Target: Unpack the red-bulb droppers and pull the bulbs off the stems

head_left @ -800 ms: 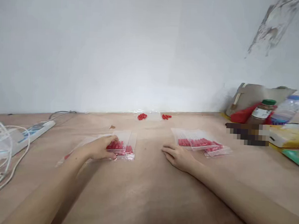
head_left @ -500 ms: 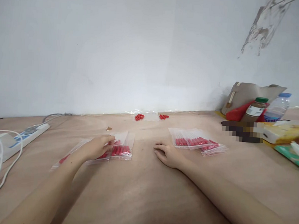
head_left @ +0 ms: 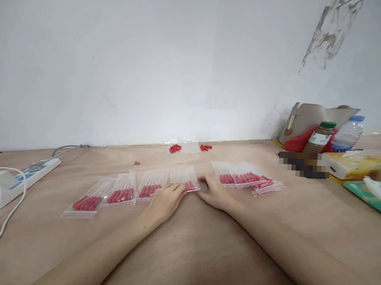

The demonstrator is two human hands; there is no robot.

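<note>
My left hand (head_left: 168, 199) lies over the lower part of a clear zip bag (head_left: 183, 174) of small red sticks, fingers together and pressed on it. At this bag's right edge is my right hand (head_left: 218, 196), thumb and forefinger curved apart, with the bag's corner near the fingertips. To the left, more zip bags lie in a row: one partly beside my left hand (head_left: 152, 181), a middle bag (head_left: 121, 190) and an end bag (head_left: 87, 198). Beyond my right hand is an overlapping pile of filled bags (head_left: 248, 176).
Loose red pieces (head_left: 175, 148) lie near the wall on both sides of a clear plastic piece (head_left: 189, 147). A power strip (head_left: 37, 175) with white cables is at left. At right stand a green-capped bottle (head_left: 320, 138), a clear bottle (head_left: 349, 134), a bag (head_left: 303, 120) and a tissue pack (head_left: 368, 194).
My left hand has moved right with a zip bag, which now lies by my right hand. The left bags, bunched before, now show as a row. My right hand has barely moved.
</note>
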